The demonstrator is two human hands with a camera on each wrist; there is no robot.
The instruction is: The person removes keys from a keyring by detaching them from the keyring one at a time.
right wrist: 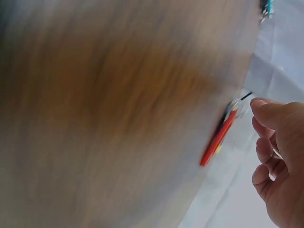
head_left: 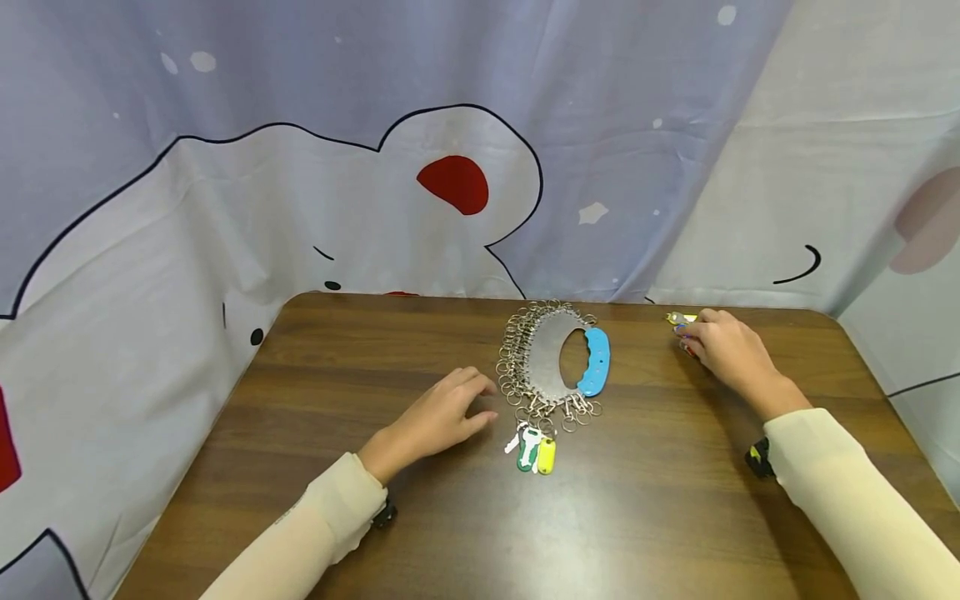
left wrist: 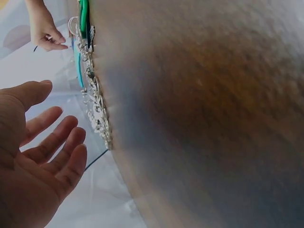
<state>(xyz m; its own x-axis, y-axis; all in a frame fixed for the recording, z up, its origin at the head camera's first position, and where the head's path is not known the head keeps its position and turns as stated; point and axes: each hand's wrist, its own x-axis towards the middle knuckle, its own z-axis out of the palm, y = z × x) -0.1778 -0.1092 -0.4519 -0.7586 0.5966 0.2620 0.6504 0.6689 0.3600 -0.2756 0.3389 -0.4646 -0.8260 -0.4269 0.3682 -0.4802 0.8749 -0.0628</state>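
Observation:
My left hand (head_left: 442, 412) hovers with loosely bent fingers just left of a grey curved metal key holder (head_left: 545, 354) with a blue handle (head_left: 597, 362). Small split rings and clips line the holder's outer edge. At its near end lie keys (head_left: 529, 446) with a green tag (head_left: 522, 458) and a yellow tag (head_left: 546, 457). At the far right, my right hand (head_left: 727, 346) reaches over a small bunch of tagged keys (head_left: 680, 319), partly hidden by the fingers. In the right wrist view, a red tag (right wrist: 218, 137) lies below the fingertips, which are bent and hold nothing visible.
The brown wooden table (head_left: 637, 517) ends at a printed curtain (head_left: 360, 208) close behind the key holder and the keys. Dark wrist cameras (head_left: 759, 458) sit under both sleeves.

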